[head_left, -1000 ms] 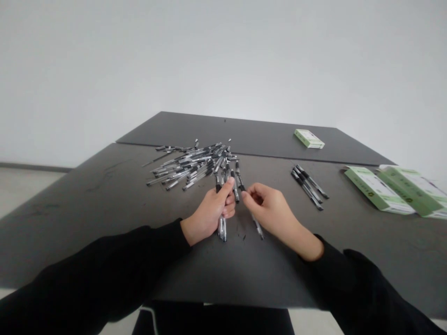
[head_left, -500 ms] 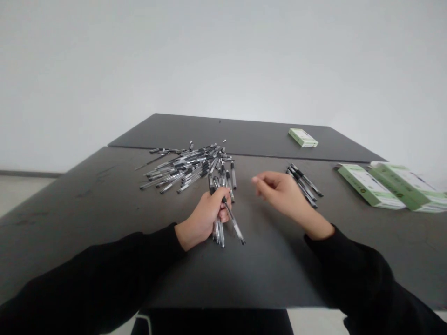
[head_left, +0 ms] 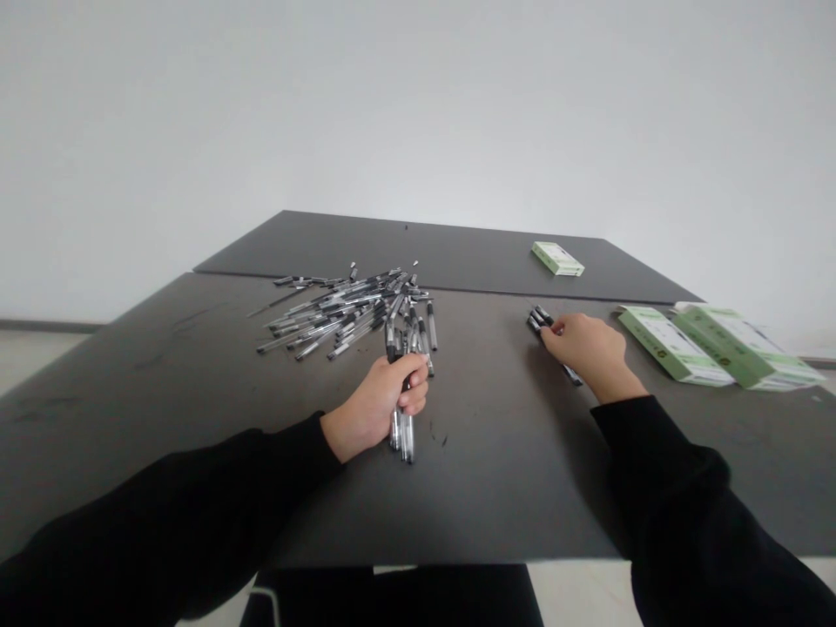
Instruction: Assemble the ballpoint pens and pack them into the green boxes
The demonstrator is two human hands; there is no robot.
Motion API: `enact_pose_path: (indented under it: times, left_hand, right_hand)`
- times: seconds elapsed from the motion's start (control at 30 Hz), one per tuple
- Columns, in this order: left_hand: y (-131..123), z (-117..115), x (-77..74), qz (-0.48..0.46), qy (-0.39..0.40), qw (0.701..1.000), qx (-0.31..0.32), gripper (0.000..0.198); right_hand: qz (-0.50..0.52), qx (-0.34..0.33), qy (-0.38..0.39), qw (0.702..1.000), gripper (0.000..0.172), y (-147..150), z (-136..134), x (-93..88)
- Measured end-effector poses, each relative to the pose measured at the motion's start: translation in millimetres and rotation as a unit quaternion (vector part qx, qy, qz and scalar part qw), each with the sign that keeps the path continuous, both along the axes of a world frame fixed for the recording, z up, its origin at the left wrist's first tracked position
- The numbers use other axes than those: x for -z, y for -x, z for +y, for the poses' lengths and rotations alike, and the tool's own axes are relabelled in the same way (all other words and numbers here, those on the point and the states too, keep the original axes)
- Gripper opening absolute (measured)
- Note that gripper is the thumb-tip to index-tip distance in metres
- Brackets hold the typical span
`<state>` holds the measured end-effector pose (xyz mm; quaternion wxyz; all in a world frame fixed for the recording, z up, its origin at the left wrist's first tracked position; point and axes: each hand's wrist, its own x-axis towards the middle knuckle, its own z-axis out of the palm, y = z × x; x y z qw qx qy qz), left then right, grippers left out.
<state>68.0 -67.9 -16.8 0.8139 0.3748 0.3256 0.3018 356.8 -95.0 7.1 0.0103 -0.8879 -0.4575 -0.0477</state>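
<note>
In the head view, my hands are working well apart. My left hand [head_left: 375, 409] is clamping a bunch of pens [head_left: 403, 440] in a closed fist at about 12 o'clock, with their ends sticking out below my little finger. My right hand [head_left: 588, 348] has just moved out from the middle to about 1 o'clock and is now coming down on a small group of pens [head_left: 539, 320]. Its fingers are covering most of that group, and I can't tell whether they are closed on it. That move is putting each hand at a separate lot of pens.

A loose pile of pens [head_left: 333, 313] is spreading out at about 11 o'clock, its near pens lying just beyond my left hand. Two green-and-white boxes [head_left: 711, 347] are lying at about 2 o'clock, just past my right hand, and another green box [head_left: 557, 259] is sitting farther off near 1 o'clock. All of this is lying on a dark gray table [head_left: 496, 496], and my black sleeves [head_left: 659, 470] are reaching in from the lower corners.
</note>
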Motion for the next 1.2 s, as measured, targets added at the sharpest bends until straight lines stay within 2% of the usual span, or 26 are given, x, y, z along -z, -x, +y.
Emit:
enact_pose_path:
  times: [0.13,0.2,0.27,0.33,0.4,0.47,0.53,0.6,0.7,0.83,0.93,1.03,1.1,1.13,1.2]
  left_hand:
    - [1,1,0.6,-0.012,-0.008,0.999,0.033,0.043]
    - [0,1,2.4,-0.026,-0.013,0.999,0.022,0.044]
    - [-2,1,4.1,-0.042,-0.012,0.999,-0.013,0.042]
    - [-3,0,5.3,-0.048,-0.007,0.997,-0.052,0.041]
    - [-5,-1,6.5,-0.042,-0.002,0.997,-0.068,0.041]
    - [-6,-1,8.1,-0.040,-0.007,0.997,-0.066,0.043]
    - [-7,-1,10.0,-0.044,-0.018,0.998,-0.049,0.045]
    - [-7,-1,12.3,-0.050,-0.030,0.998,-0.023,0.046]
    - [-7,-1,15.8,-0.046,-0.045,0.998,-0.009,0.047]
    - [-6,-1,17.6,-0.024,-0.066,0.997,-0.014,0.050]
    - [-4,-2,15.1,-0.018,-0.081,0.997,-0.004,0.052]
    - [-3,-2,13.1,-0.017,-0.100,0.994,0.042,0.054]
    - [-3,-1,13.5,0.000,-0.115,0.992,0.049,0.054]
    - [-4,-1,13.9,0.014,-0.120,0.992,0.039,0.051]
    - [-4,-1,13.9,0.047,-0.114,0.992,0.007,0.043]
  right_hand:
    - [0.009,-0.021,0.042,0.999,0.041,-1,3,5.8]
    - [0.009,-0.043,0.049,0.998,0.038,0,4,7.7]
    - [0.023,-0.075,0.030,0.996,0.033,6,4,7.1]
    - [0.083,-0.120,-0.038,0.989,0.033,21,3,4.1]
    - [0.200,-0.174,-0.126,0.956,0.037,45,0,0.4]
    - [0.331,-0.223,-0.177,0.900,0.042,75,-3,-1.4]
    - [0.428,-0.256,-0.173,0.849,0.043,104,-6,0.5]
    - [0.475,-0.281,-0.164,0.818,0.037,127,-8,5.5]
    - [0.473,-0.312,-0.180,0.804,0.027,147,-11,13.2]
    - [0.516,-0.321,-0.144,0.781,0.028,153,-16,13.5]
    - [0.572,-0.327,-0.113,0.744,0.029,151,-18,10.4]
    - [0.627,-0.348,-0.091,0.691,0.027,147,-18,10.3]
    - [0.650,-0.354,-0.079,0.667,0.029,146,-18,11.4]
    - [0.655,-0.350,-0.073,0.666,0.030,147,-18,11.6]
    - [0.648,-0.333,-0.061,0.683,0.030,146,-19,10.4]
